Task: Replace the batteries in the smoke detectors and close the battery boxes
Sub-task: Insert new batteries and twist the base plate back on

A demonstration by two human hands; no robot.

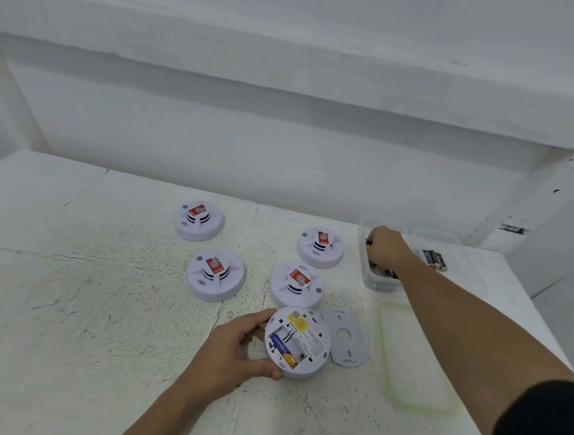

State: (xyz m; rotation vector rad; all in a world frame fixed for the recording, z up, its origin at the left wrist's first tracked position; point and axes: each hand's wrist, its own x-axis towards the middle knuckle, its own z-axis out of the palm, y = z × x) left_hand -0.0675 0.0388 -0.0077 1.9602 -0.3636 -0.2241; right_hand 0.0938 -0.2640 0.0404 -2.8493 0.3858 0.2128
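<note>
My left hand grips an upturned white smoke detector on the table, its battery bay uncovered with one blue-and-yellow battery lying inside. The detector's grey back cover rests just to its right. My right hand reaches into a clear plastic box of batteries at the back right, fingers closed on a battery whose dark and yellow end shows. Several more white detectors stand face up behind, the nearest just beyond the held one.
A second clear box at the far right holds several dark batteries. A clear lid with a green rim lies on the table under my right forearm. The scuffed white table ends at white walls behind and right.
</note>
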